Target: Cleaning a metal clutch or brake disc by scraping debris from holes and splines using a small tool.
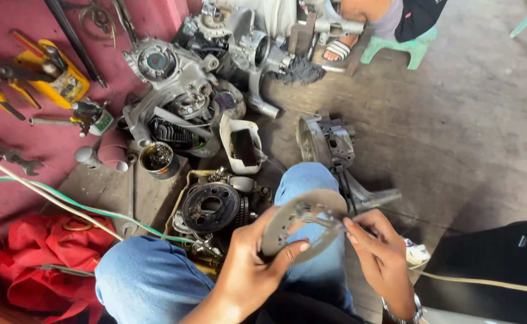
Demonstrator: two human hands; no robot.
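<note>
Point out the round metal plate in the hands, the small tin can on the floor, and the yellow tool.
round metal plate (287,231), head view, on its flat grey face.
small tin can (157,158), head view, on its open top.
yellow tool (65,81), head view, on its yellow body.

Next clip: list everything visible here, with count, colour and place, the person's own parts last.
round plate: one, grey, held over the knees
small tool: one, metal, on the plate
clutch drum: one, dark, in a tray
tin can: one, left of the tray
engine casings: several, grey, centre top
cut container: one, white, centre
red cloth: one, bottom left
stool: one, green, top, another person's foot beside it
left hand: grips the plate
right hand: holds the tool
</note>
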